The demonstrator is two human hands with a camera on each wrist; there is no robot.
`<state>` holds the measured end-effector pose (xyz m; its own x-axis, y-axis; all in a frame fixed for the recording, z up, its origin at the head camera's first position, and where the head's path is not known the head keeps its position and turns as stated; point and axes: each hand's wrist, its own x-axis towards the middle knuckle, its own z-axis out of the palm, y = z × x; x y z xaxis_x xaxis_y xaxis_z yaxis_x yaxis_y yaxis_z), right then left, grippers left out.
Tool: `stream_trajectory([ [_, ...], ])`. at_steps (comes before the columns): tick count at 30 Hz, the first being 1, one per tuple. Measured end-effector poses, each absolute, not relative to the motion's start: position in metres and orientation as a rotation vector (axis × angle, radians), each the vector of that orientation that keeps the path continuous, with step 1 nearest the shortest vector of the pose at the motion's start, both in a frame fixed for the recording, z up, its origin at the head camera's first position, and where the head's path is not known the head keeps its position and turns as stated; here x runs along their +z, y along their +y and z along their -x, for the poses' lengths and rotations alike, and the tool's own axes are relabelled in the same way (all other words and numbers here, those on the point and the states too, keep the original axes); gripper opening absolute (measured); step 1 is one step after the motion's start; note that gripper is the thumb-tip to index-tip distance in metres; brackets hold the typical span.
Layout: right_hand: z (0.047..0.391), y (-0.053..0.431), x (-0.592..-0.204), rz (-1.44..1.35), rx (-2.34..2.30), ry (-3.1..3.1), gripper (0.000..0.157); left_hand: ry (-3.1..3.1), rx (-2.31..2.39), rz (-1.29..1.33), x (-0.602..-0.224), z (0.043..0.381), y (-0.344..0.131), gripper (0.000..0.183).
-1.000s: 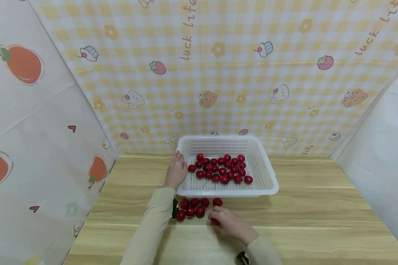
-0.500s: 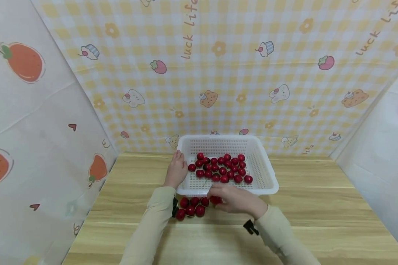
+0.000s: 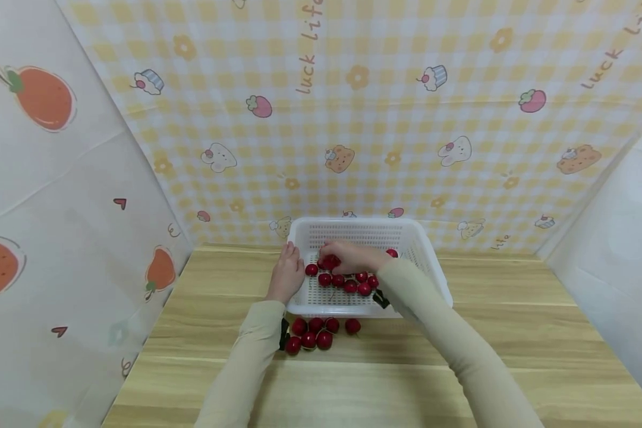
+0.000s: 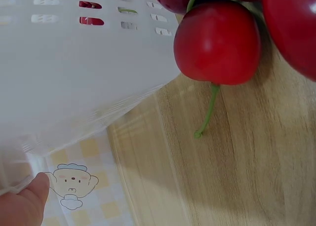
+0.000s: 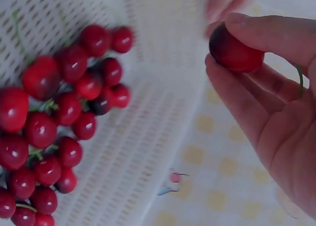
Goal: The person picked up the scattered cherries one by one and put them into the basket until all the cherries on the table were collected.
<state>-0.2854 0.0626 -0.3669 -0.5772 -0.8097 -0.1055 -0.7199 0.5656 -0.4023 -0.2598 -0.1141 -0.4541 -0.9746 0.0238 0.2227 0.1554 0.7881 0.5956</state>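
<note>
My right hand (image 3: 353,257) reaches over the left part of a white perforated plastic basket (image 3: 348,310). Between thumb and fingertips it pinches a dark red cherry (image 5: 242,53), whose green stem points toward the palm in the right wrist view. Many cherries (image 5: 42,130) lie in the basket below, partly covered by the right hand and sleeve in the head view. At the basket's left side my left hand (image 3: 286,274) grips the rim; one of its fingertips (image 4: 37,189) shows by the rim in the left wrist view.
In front of the basket, several cherries (image 3: 308,340) lie bunched on the wooden table (image 3: 353,392), with a single cherry (image 3: 352,326) just right of them. A patterned cloth (image 3: 385,131) hangs close behind the basket.
My right hand picked up a cherry from the table in front and carried it up and left over the basket. My left hand has stayed at the rim.
</note>
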Motion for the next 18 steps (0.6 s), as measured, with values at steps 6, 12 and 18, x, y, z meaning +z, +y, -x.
stream_trajectory([
  [6, 0.314, 0.044, -0.387, 1.173, -0.26, 2.523, 0.029, -2.764, -0.967, 0.144, -0.453, 0.26, -0.115, 0.043],
  [12, 0.322, 0.032, -0.403, 1.147, -0.092, 2.514, 0.03, -2.738, -0.952, 0.157, -0.456, 0.259, -0.115, 0.041],
  [18, 0.321, 0.023, -0.407, 1.038, -0.066, 2.503, 0.036, -2.744, -0.952, 0.159, -0.455, 0.259, -0.115, 0.041],
])
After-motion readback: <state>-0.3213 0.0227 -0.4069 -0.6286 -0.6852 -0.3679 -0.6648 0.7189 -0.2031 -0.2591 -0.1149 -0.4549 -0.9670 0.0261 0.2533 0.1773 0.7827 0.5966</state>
